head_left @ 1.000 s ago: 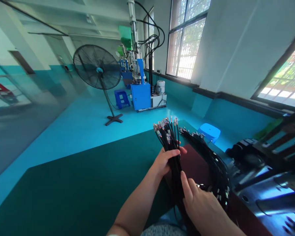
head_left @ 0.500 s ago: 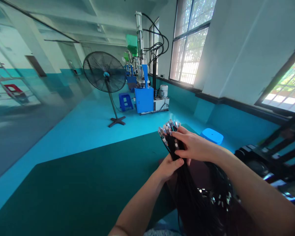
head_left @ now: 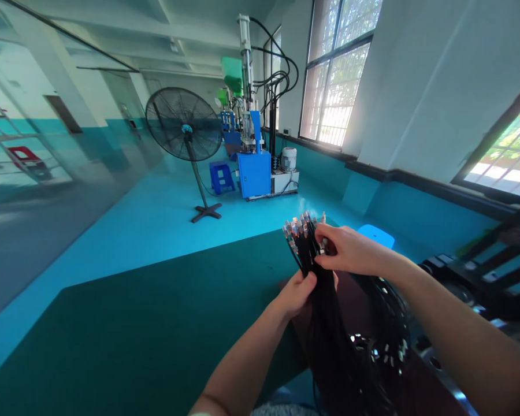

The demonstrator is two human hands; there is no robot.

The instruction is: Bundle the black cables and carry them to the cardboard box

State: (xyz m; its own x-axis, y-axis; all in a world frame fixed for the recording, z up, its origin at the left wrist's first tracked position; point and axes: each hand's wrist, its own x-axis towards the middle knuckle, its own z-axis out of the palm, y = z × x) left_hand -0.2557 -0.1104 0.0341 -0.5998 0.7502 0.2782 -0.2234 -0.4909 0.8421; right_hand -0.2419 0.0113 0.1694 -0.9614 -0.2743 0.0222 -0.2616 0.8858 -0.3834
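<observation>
My left hand (head_left: 297, 292) is wrapped round a thick bundle of black cables (head_left: 325, 312), holding it upright just below its top. The metal connector ends (head_left: 301, 226) fan out above my fist. My right hand (head_left: 349, 249) reaches across from the right and pinches at the cables just under those connectors, fingers closed on them. A second heap of black cables with connectors (head_left: 383, 335) lies on the dark red mat (head_left: 351, 294) to the right, partly hidden by my right forearm.
A dark green table top (head_left: 156, 323) spreads to the left and front. Beyond it stand a black pedestal fan (head_left: 184, 130), a blue machine (head_left: 253, 167) and two blue stools (head_left: 375, 236). Dark machine parts (head_left: 481, 277) sit at the right.
My right hand rose from low on the bundle to its top, then drew back slightly, uncovering the connector ends. My left hand kept its grip.
</observation>
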